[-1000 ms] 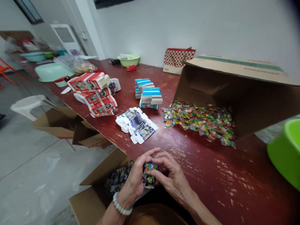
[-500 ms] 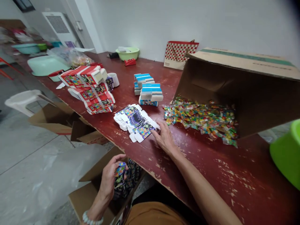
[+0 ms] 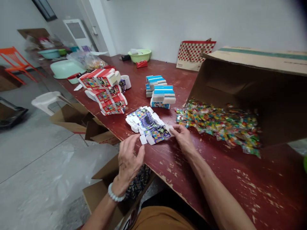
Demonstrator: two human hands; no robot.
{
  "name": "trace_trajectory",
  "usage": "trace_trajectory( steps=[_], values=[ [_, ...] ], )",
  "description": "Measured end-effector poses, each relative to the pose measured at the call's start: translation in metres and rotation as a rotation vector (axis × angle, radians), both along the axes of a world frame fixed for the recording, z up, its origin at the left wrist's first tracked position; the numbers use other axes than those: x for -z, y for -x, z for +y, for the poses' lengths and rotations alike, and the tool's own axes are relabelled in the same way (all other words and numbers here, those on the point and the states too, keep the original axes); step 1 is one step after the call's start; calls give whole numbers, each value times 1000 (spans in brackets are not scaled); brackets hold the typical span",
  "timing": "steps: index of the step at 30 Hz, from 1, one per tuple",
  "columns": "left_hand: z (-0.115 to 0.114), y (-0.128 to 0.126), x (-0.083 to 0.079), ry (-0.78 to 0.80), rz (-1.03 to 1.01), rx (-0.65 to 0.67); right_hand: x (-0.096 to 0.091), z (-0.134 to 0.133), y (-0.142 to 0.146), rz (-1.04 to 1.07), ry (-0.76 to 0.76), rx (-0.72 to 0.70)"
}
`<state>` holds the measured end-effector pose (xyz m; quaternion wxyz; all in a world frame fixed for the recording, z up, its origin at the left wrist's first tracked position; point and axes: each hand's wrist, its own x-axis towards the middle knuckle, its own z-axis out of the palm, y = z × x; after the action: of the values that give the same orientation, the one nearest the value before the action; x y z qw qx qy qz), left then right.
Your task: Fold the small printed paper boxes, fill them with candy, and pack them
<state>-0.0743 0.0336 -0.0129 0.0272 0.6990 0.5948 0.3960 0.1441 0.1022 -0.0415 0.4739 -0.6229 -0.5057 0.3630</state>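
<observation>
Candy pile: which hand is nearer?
Right. The right hand is at the right edge of the flat cartons, just short of the candy pile's left end; the left hand is farther left, near the table edge.

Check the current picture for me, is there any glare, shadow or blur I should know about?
Head view: deep shadow inside the big carton; head view: small glints on the candy packets; head view: the far blue basin looks soft, and the top right corner is darkened; head view: the left hand, right hand and printed card blanks read fairly clearly.
</observation>
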Motion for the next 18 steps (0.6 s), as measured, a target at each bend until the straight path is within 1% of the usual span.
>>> trace_trajectory(
  steps=[2, 3, 4, 5, 6, 8, 9, 10, 11, 12, 13, 15, 16, 18],
  values=[
    [3, -14, -18, 92, -83, 94, -13, -17, -9, 78, -12, -52],
    [2, -20, -25, 200, -144, 170, -20, -27, -13, 162, -23, -92],
    [1, -26, -30, 337, -220, 273, -28, -37, -16, 214, -23, -147],
    [-2, -31, -32, 526, -315, 417, -34, -47, -19, 228, -12, -186],
    [-4, -36, -31, 782, -440, 620, -39, -56, -22, 223, 3, -224],
    [-8, -44, -20, 1308, -725, 956, -46, -70, -25, 218, 23, -263],
    [-10, -48, -12, 1505, -820, 1102, -47, -75, -25, 210, 26, -284],
    [-11, -52, -4, 1633, -874, 1215, -47, -80, -25, 187, 8, -286],
    [-13, -54, 3, 1678, -942, 1241, -45, -83, -25, 137, -27, -272],
    [-14, -56, 8, 1690, -997, 1221, -43, -86, -24, 63, -80, -246],
    [-16, -58, 11, 1665, -1031, 1179, -41, -88, -23, -27, -142, -215],
    [-18, -59, 11, 1567, -1059, 1064, -36, -91, -23, -202, -247, -190],
    [-18, -59, 10, 1520, -1050, 1011, -35, -92, -23, -262, -274, -212],
    [-18, -58, 8, 1466, -1013, 925, -34, -93, -24, -300, -287, -292]
  ],
)
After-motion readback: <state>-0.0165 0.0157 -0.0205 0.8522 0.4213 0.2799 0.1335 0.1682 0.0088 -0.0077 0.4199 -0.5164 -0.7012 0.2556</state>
